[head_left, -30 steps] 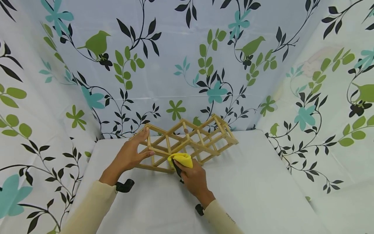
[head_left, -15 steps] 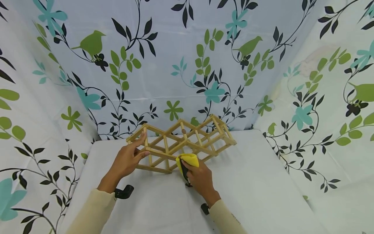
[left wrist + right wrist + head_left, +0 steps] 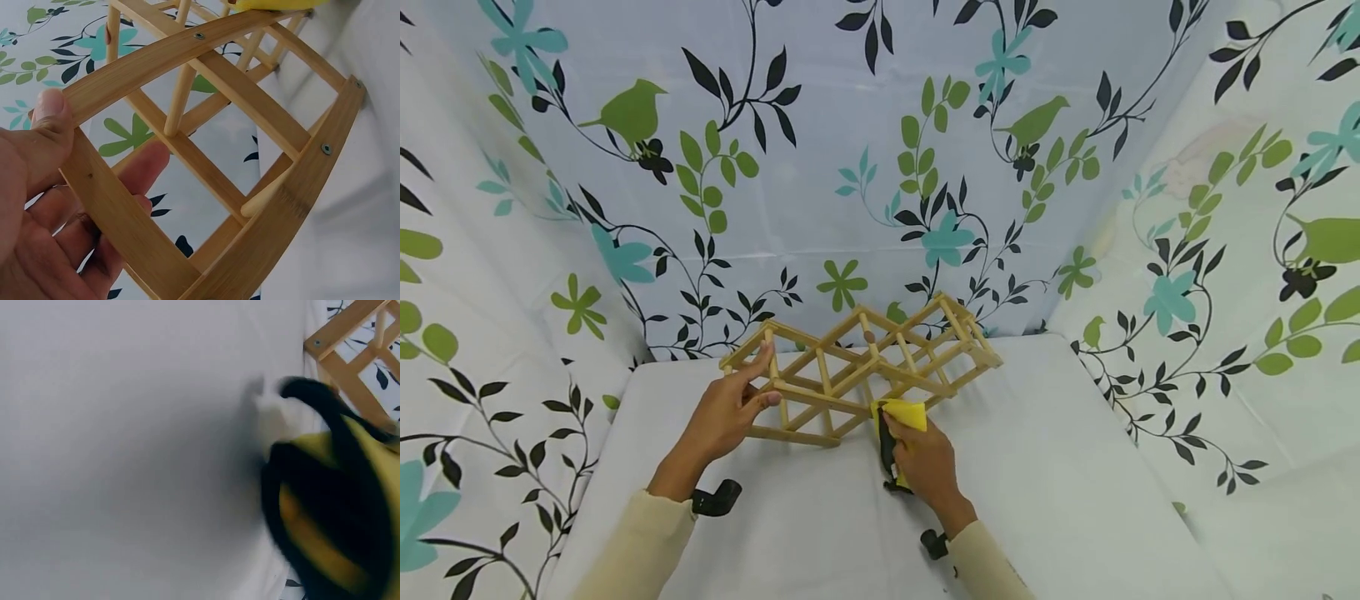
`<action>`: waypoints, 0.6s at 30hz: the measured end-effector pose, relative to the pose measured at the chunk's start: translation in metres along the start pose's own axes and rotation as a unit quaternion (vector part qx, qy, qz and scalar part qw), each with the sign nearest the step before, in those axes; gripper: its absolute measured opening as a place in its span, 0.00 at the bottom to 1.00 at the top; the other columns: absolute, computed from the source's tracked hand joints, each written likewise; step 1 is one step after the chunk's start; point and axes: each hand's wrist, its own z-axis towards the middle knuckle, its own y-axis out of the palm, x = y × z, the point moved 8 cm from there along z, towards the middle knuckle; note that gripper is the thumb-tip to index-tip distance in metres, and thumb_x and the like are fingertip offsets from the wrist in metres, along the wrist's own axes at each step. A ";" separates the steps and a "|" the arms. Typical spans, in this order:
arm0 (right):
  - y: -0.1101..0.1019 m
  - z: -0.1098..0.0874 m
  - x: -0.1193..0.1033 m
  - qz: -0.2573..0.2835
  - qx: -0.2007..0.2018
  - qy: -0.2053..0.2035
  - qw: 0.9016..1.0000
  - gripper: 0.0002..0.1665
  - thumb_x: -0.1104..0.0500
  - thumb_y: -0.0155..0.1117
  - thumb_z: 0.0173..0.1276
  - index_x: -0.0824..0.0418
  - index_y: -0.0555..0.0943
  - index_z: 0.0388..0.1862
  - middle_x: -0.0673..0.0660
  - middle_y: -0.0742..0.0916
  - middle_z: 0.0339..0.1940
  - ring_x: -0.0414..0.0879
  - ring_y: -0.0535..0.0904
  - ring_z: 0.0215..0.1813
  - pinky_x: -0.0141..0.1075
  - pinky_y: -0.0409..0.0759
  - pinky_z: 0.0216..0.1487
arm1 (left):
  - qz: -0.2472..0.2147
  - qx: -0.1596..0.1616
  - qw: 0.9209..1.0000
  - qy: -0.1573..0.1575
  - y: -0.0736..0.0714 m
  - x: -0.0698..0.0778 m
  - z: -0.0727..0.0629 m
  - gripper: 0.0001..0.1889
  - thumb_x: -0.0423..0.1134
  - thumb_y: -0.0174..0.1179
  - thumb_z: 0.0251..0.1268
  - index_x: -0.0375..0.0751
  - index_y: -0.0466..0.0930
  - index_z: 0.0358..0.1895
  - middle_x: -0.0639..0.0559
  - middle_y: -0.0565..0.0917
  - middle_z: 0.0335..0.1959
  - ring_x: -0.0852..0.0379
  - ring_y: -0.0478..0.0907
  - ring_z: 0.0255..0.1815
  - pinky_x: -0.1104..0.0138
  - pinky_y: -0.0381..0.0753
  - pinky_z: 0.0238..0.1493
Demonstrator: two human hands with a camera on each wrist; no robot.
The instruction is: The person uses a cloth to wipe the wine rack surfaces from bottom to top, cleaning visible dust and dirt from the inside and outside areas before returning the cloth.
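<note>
A folding lattice rack [image 3: 820, 397] of light wooden slats and dowels stands across the back of the table. At its left end my left hand [image 3: 722, 417] grips a corner; in the left wrist view the thumb lies on a slat [image 3: 144, 60] and the fingers reach behind. My right hand [image 3: 931, 468] holds a bunched yellow cloth [image 3: 907, 413] with black edging against the rack's lower front slat, near the middle. In the right wrist view the cloth [image 3: 382, 465] is blurred and hides the hand. A yellow edge of cloth [image 3: 281, 4] shows atop the left wrist view.
A white-covered table [image 3: 1060, 483] lies under the rack. Patterned curtains [image 3: 805, 192] with leaves and birds hang behind it and at both sides, close to the rack's back. Each wrist carries a small black camera mount [image 3: 717, 498].
My right hand has slid the cloth rightward along the front slat, from near the left section's joint toward the middle. The left hand keeps its grip; the view shifted slightly.
</note>
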 end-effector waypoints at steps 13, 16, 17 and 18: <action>-0.043 -0.002 -0.006 0.054 0.116 -0.074 0.989 0.31 0.77 0.69 0.56 0.58 0.91 0.57 0.65 0.90 0.56 0.62 0.87 0.55 0.48 0.88 0.58 | -0.024 -0.016 1.000 0.003 0.002 -0.002 0.002 0.42 0.46 0.62 0.78 0.52 0.50 0.87 0.38 0.71 0.80 0.45 0.87 0.53 0.54 0.86 0.47; -0.052 0.002 0.012 0.029 0.124 -0.054 0.990 0.32 0.76 0.71 0.60 0.56 0.89 0.63 0.68 0.88 0.58 0.64 0.87 0.56 0.52 0.88 0.58 | -0.024 -0.011 1.000 -0.002 -0.002 -0.004 0.003 0.41 0.44 0.62 0.78 0.54 0.50 0.88 0.38 0.83 0.68 0.46 0.86 0.52 0.52 0.85 0.48; -0.052 0.003 0.022 0.007 0.115 -0.040 0.993 0.33 0.76 0.71 0.60 0.55 0.88 0.64 0.69 0.88 0.58 0.64 0.87 0.55 0.53 0.88 0.57 | -0.025 -0.012 1.000 -0.005 -0.003 -0.004 0.003 0.41 0.43 0.61 0.79 0.55 0.50 0.88 0.39 0.86 0.63 0.46 0.86 0.52 0.52 0.85 0.49; -0.052 0.002 0.032 -0.021 0.105 -0.021 0.994 0.34 0.76 0.73 0.59 0.54 0.89 0.64 0.68 0.88 0.57 0.63 0.88 0.54 0.53 0.88 0.56 | -0.027 -0.015 1.000 -0.006 -0.003 -0.005 0.003 0.41 0.42 0.61 0.79 0.55 0.49 0.88 0.41 0.88 0.58 0.47 0.86 0.52 0.52 0.85 0.49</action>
